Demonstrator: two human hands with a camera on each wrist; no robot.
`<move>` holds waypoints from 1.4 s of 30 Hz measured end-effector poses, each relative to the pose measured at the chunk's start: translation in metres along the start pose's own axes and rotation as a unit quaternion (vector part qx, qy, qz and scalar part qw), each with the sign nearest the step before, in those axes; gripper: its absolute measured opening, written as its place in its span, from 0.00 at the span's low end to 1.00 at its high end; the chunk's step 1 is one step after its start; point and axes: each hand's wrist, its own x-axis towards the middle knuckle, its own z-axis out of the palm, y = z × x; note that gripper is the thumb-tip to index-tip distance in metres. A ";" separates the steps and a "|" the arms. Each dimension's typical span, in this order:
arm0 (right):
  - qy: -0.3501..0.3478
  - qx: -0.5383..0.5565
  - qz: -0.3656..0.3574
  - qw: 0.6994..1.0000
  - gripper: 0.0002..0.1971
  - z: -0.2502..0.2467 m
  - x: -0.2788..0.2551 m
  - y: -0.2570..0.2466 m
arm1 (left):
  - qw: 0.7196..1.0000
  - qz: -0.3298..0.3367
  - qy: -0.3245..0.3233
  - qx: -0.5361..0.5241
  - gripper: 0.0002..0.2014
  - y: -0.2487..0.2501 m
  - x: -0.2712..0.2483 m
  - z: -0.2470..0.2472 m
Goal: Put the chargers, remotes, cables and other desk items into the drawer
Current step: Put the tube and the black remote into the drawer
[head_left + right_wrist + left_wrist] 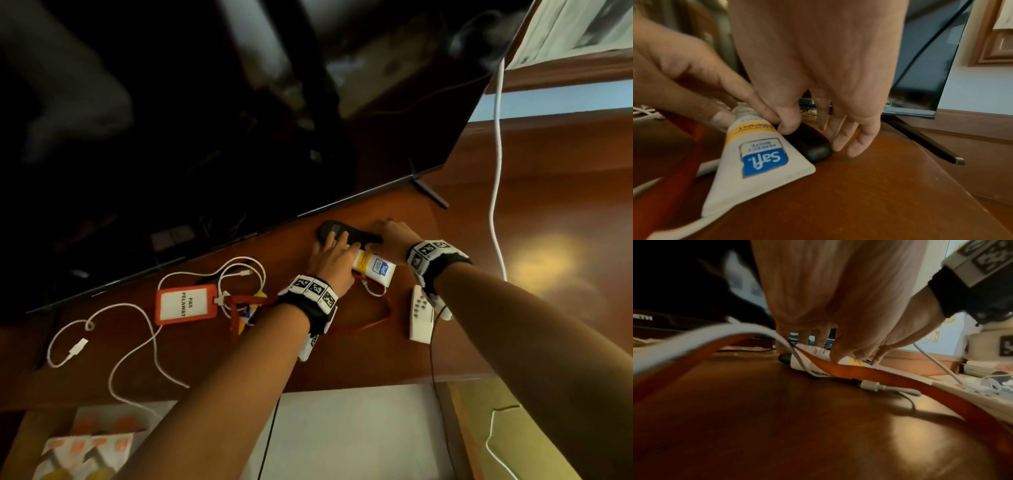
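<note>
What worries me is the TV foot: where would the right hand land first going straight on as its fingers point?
Likely the desktop: the fingers of the right hand slant down beside the black remote, tips near the wood. The TV foot lies farther off.

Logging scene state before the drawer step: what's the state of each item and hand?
black oval plastic remote: on desk, right hand pinching its end
white Safi cream tube: beside remote, left hand pinching its neck
white slim remote: flat, untouched
orange badge holder: flat, untouched
white charging cable: loose on desk
flat black television: off
</note>
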 end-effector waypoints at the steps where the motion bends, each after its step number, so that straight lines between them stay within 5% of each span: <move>1: -0.009 -0.004 -0.008 1.000 0.21 0.001 0.003 0.003 | 1.000 0.000 -0.003 0.022 0.36 0.001 0.001 0.001; 8: -0.016 0.044 0.031 0.998 0.25 -0.002 -0.001 -0.002 | 0.987 0.015 0.040 0.152 0.31 0.005 -0.006 -0.006; 13: 0.068 0.155 0.048 0.984 0.22 -0.019 -0.028 -0.006 | 0.986 0.001 0.064 0.153 0.27 -0.004 -0.029 -0.016; 18: 0.115 0.312 0.000 0.943 0.20 -0.039 -0.080 -0.026 | 0.989 -0.029 0.139 0.039 0.23 -0.031 -0.087 -0.042; 21: 0.098 0.459 -0.010 0.883 0.18 -0.037 -0.125 -0.053 | 0.974 -0.046 0.157 -0.159 0.19 -0.051 -0.137 -0.062; 25: 0.057 0.583 -0.022 0.810 0.22 -0.005 -0.193 -0.104 | 0.893 -0.060 0.088 -0.438 0.18 -0.077 -0.215 -0.070; 29: 0.040 0.584 -0.006 0.810 0.17 0.058 -0.243 -0.156 | 0.748 -0.089 0.074 -0.653 0.23 -0.093 -0.284 -0.034; 31: -0.004 0.577 0.004 0.817 0.13 0.095 -0.259 -0.171 | 0.710 -0.110 0.044 -0.695 0.17 -0.097 -0.313 -0.010; 34: -0.071 0.551 0.050 0.830 0.14 0.142 -0.280 -0.180 | 0.733 -0.142 -0.045 -0.663 0.18 -0.108 -0.349 0.036; 38: -0.175 0.414 0.117 0.886 0.19 0.184 -0.294 -0.183 | 0.780 -0.153 -0.153 -0.587 0.21 -0.127 -0.367 0.102; 42: -0.257 0.329 0.162 0.894 0.16 0.216 -0.277 -0.180 | 0.805 -0.181 -0.151 -0.544 0.11 -0.134 -0.348 0.134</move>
